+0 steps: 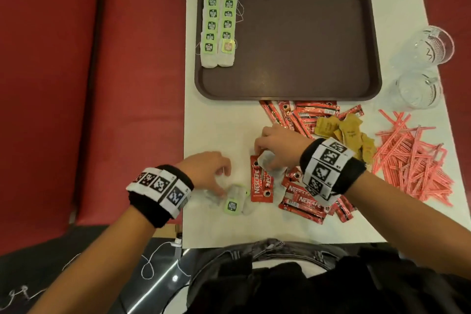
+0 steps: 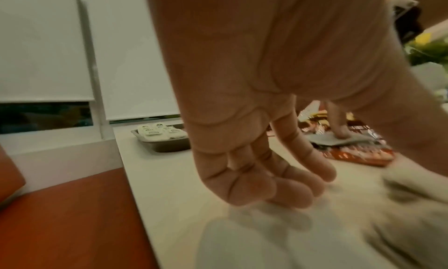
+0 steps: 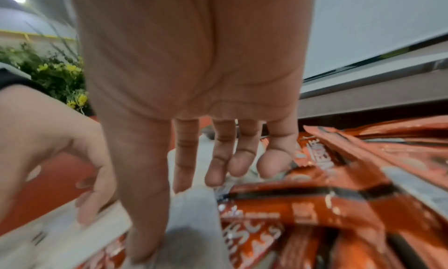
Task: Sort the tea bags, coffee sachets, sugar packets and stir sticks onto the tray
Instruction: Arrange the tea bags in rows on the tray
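A brown tray [image 1: 305, 58] lies at the far side of the white table, with two columns of green-tagged tea bags [image 1: 220, 20] along its left edge. My right hand [image 1: 265, 150] pinches a white tea bag [image 1: 263, 160] between thumb and forefinger, on top of a red coffee sachet [image 1: 262, 181]. In the right wrist view the thumb [image 3: 143, 196] presses on that tea bag [image 3: 194, 211]. My left hand [image 1: 216, 178] has loosely curled fingers [image 2: 278, 192] resting on loose tea bags [image 1: 233, 202] near the table's left edge.
More red coffee sachets [image 1: 303, 201] lie under my right wrist and others [image 1: 300, 115] in front of the tray. Brown sugar packets [image 1: 341, 130] and a heap of pink stir sticks [image 1: 413, 158] lie to the right. Two glass cups [image 1: 433, 46] stand at the right edge. A red bench [image 1: 102, 84] lies left.
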Demonstrator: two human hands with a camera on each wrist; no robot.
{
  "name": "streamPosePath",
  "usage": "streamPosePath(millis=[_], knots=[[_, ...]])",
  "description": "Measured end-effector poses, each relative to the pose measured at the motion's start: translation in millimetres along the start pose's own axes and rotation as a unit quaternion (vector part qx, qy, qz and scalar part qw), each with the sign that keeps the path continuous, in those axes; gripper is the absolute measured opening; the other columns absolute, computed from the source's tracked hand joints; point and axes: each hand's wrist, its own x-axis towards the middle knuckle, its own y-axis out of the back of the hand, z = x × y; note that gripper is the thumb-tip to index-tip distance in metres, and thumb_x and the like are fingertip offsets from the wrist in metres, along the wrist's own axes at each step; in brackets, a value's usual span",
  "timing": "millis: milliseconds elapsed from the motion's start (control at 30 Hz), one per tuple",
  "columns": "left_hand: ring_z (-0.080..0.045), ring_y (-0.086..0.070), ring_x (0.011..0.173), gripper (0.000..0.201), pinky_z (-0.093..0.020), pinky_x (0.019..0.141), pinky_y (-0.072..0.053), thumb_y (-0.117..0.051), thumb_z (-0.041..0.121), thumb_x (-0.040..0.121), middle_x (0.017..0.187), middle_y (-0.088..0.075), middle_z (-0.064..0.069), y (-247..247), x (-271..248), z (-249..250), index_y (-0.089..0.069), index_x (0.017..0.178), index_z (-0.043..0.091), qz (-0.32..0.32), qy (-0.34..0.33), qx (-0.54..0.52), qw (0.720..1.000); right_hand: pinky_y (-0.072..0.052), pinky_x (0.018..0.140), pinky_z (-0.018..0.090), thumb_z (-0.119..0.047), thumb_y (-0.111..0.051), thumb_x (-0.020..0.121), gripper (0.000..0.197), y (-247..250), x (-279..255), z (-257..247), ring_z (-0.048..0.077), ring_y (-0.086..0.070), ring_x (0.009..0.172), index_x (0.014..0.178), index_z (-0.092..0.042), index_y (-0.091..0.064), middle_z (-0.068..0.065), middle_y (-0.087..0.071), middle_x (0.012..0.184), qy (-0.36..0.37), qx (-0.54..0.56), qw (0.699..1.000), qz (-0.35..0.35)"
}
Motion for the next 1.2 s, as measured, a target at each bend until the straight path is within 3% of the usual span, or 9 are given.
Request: streamPosePath(millis=[167, 400, 500, 633, 733, 800, 867, 1033, 1200], knots=[[-0.011, -0.043, 0.087, 0.028, -0.025, 0.070, -0.035, -0.066, 0.029, 0.080, 0.094, -0.040, 0.007, -13.5, -3.3, 4.3, -0.059, 0.105, 0.018, 0.050, 0.010, 0.025, 0.998, -0.046, 0.085, 0.032, -0.014, -0.057, 0.086, 0.020, -5.1, -0.7, -3.2, 0.020, -0.046, 0.105, 0.105, -0.019, -0.056, 0.001, -0.051, 0.111, -0.007, 0.002, 0.999, 0.042], [-0.014, -0.056, 0.081, 0.010, -0.018, 0.069, -0.042, -0.070, 0.018, 0.079, 0.087, -0.055, 0.004, 0.6, -4.8, -3.0, -0.061, 0.083, 0.016, 0.130, 0.020, -0.145, 0.981, -0.038, 0.059, 0.016, -0.015, -0.057, 0.088, 0.009, 14.8, -4.6, -2.2, 0.014, -0.050, 0.080, 0.091, -0.018, -0.050, -0.007, -0.050, 0.084, -0.001, 0.113, 0.992, 0.061], [-0.020, -0.064, 0.079, 0.012, -0.027, 0.071, -0.052, -0.067, 0.013, 0.082, 0.087, -0.066, -0.004, 10.4, -10.3, -8.1, -0.056, 0.080, 0.016, 0.161, 0.031, -0.290, 0.943, -0.035, 0.058, 0.014, -0.016, -0.059, 0.089, 0.008, 25.8, -8.4, 1.2, 0.007, -0.046, 0.073, 0.093, -0.020, -0.053, -0.012, -0.047, 0.079, -0.005, 0.159, 0.984, 0.080], [-0.017, -0.058, 0.070, 0.021, -0.020, 0.057, -0.055, -0.058, -0.004, 0.085, 0.080, -0.057, -0.007, 20.7, -14.2, -7.0, -0.051, 0.090, 0.015, 0.164, 0.032, -0.505, 0.847, -0.046, 0.063, 0.015, -0.017, -0.053, 0.092, 0.014, 38.6, -12.9, 7.9, 0.007, -0.056, 0.076, 0.100, -0.017, -0.065, -0.010, -0.057, 0.087, -0.007, 0.191, 0.980, 0.062], [-0.012, -0.056, 0.072, 0.028, -0.016, 0.063, -0.051, -0.059, -0.005, 0.084, 0.087, -0.054, -0.001, 26.5, -11.5, -11.6, -0.056, 0.103, 0.015, 0.191, 0.024, -0.484, 0.854, -0.052, 0.064, 0.017, -0.009, -0.048, 0.092, 0.023, 47.7, -15.5, 13.7, 0.011, -0.063, 0.076, 0.104, -0.017, -0.066, -0.006, -0.063, 0.094, -0.018, 0.227, 0.972, 0.051], [-0.007, -0.057, 0.067, 0.021, -0.013, 0.063, -0.049, -0.061, -0.004, 0.083, 0.087, -0.055, 0.000, 32.0, -9.7, -12.9, -0.060, 0.097, 0.011, 0.201, 0.016, -0.456, 0.867, -0.055, 0.076, 0.026, -0.004, -0.052, 0.088, 0.027, 54.4, -14.1, 17.1, 0.017, -0.065, 0.083, 0.106, -0.018, -0.067, 0.000, -0.065, 0.097, -0.018, 0.230, 0.972, 0.051], [-0.003, -0.059, 0.061, 0.014, -0.012, 0.063, -0.050, -0.060, -0.005, 0.083, 0.080, -0.057, -0.003, 39.7, -7.7, -12.1, -0.060, 0.085, 0.009, 0.209, 0.009, -0.460, 0.863, -0.053, 0.075, 0.025, -0.007, -0.057, 0.086, 0.023, 61.8, -10.7, 19.5, 0.015, -0.063, 0.082, 0.103, -0.019, -0.067, 0.000, -0.065, 0.094, -0.018, 0.227, 0.972, 0.058], [-0.018, -0.063, 0.086, 0.025, -0.024, 0.070, -0.058, -0.055, -0.006, 0.086, 0.084, -0.056, -0.006, 60.1, 2.2, -13.8, -0.049, 0.070, 0.012, 0.230, 0.008, -0.561, 0.795, -0.048, 0.062, 0.018, -0.018, -0.058, 0.091, 0.008, 82.8, 1.8, 19.0, 0.007, -0.053, 0.067, 0.096, -0.018, -0.064, -0.010, -0.058, 0.078, -0.009, 0.269, 0.959, 0.091], [-0.027, -0.063, 0.103, 0.029, -0.044, 0.084, -0.053, -0.049, -0.005, 0.085, 0.112, -0.063, -0.010, 72.4, 6.2, -12.8, -0.040, 0.066, 0.015, 0.213, -0.025, -0.663, 0.717, -0.052, 0.069, 0.027, -0.023, -0.059, 0.091, 0.005, 99.3, 14.4, 16.3, 0.008, -0.054, 0.066, 0.086, -0.022, -0.060, -0.004, -0.062, 0.087, -0.017, 0.302, 0.948, 0.102]])
